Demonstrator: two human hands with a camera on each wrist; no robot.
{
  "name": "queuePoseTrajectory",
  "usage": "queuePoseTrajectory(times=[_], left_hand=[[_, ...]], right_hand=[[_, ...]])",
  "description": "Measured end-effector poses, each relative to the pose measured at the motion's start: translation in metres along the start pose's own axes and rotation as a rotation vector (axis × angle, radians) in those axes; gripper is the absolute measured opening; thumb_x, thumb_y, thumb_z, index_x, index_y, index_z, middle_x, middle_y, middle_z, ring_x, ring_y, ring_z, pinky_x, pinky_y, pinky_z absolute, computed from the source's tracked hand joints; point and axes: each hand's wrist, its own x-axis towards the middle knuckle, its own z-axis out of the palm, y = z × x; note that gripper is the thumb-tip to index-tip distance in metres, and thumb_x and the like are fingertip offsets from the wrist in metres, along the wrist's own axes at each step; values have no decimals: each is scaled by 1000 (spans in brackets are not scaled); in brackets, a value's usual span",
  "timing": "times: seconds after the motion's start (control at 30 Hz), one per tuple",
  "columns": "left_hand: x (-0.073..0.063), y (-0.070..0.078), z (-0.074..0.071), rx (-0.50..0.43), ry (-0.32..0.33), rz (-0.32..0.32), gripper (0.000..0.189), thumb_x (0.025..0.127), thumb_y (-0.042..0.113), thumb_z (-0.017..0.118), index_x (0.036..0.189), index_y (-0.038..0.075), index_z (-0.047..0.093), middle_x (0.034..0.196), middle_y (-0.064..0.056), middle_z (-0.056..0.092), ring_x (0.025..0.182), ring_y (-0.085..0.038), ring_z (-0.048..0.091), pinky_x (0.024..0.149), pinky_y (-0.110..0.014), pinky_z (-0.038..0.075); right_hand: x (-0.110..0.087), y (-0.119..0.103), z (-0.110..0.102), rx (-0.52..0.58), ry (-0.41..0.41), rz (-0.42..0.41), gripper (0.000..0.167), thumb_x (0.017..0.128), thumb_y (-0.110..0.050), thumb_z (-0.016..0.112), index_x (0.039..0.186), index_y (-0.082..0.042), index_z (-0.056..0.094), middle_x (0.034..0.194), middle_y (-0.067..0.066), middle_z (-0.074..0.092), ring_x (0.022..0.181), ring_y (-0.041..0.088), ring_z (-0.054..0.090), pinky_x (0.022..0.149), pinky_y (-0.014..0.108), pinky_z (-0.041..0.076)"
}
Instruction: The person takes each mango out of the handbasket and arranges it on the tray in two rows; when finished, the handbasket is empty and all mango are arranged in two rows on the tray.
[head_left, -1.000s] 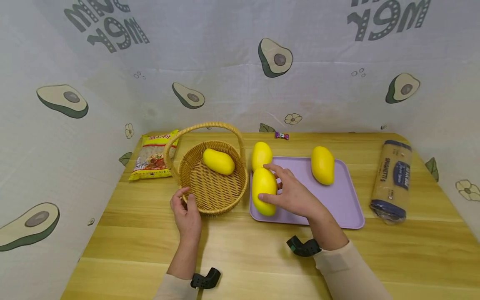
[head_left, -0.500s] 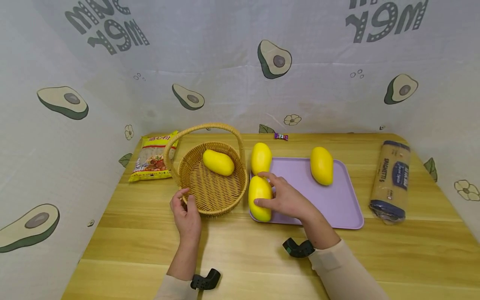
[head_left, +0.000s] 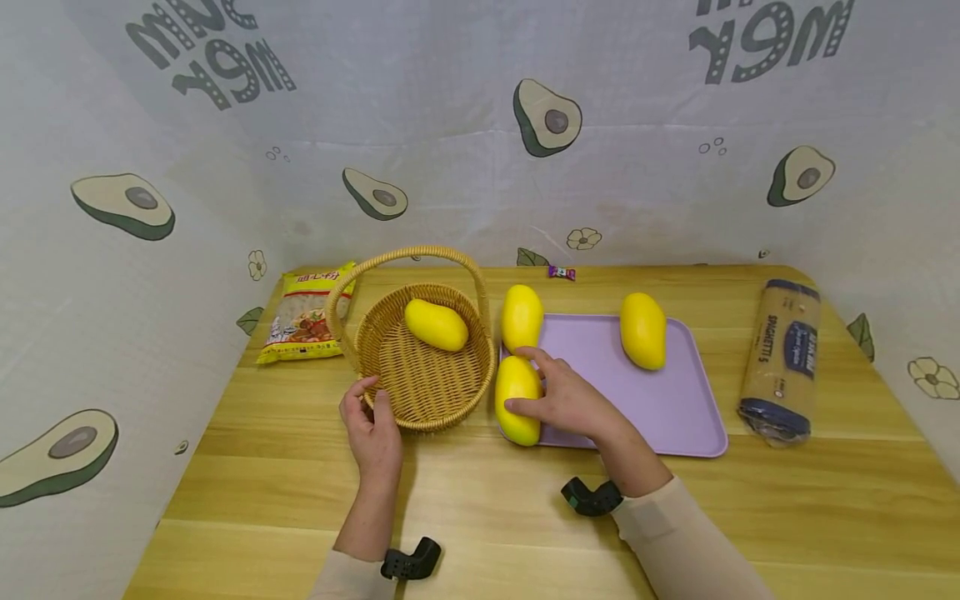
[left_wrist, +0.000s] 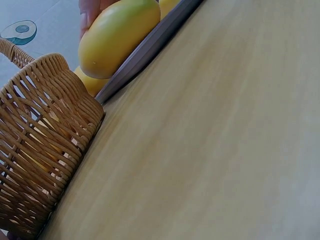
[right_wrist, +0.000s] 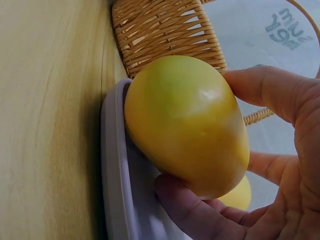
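A yellow mango (head_left: 517, 401) with a greenish end is held in my right hand (head_left: 570, 400), thumb on one side and fingers on the other. It sits at the near left corner of the lilac tray (head_left: 611, 392); whether it bears on the tray is unclear. The right wrist view shows the mango (right_wrist: 187, 125) close above the tray rim (right_wrist: 116, 165). My left hand (head_left: 375, 433) holds the near left rim of the wicker basket (head_left: 427, 392), thumb over the edge. One mango (head_left: 437, 325) lies inside the basket.
A second mango (head_left: 522, 318) lies at the tray's far left corner, another mango (head_left: 642, 331) at its far right. A yellow food packet (head_left: 303, 321) lies left of the basket. At right is a spaghetti pack (head_left: 782, 358); a small purple candy (head_left: 562, 272) lies at the back.
My right hand has moved the mango slightly left and toward me, to the tray's near left corner. My left hand and the basket have stayed in place.
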Motion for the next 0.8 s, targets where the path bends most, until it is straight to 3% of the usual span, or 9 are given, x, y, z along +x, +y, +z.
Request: queuePoseTrajectory(times=[0.33, 0.63, 0.8], left_hand=[[1, -2, 0, -2, 8, 14, 26, 104, 12, 47, 127, 2, 54, 122, -4, 40, 85, -13, 37, 74, -25, 33], [1, -2, 0, 1, 3, 21, 25, 104, 12, 47, 127, 2, 55, 121, -4, 39, 83, -13, 35, 73, -25, 32], [0, -2, 0, -4, -4, 17, 26, 105, 13, 47, 127, 2, 54, 121, -3, 38, 83, -13, 35, 73, -25, 32]], right_hand=[[1, -1, 1, -10, -14, 24, 83, 87, -44, 76, 155, -14, 39, 131, 27, 56, 114, 34, 56, 92, 48, 49], [2, -1, 1, -2, -22, 58, 81, 87, -46, 75, 154, -16, 39, 132, 24, 58, 112, 33, 59, 91, 47, 50], [1, -1, 0, 1, -17, 72, 80, 87, -46, 75, 153, -18, 40, 124, 21, 61, 103, 29, 59, 84, 40, 49]])
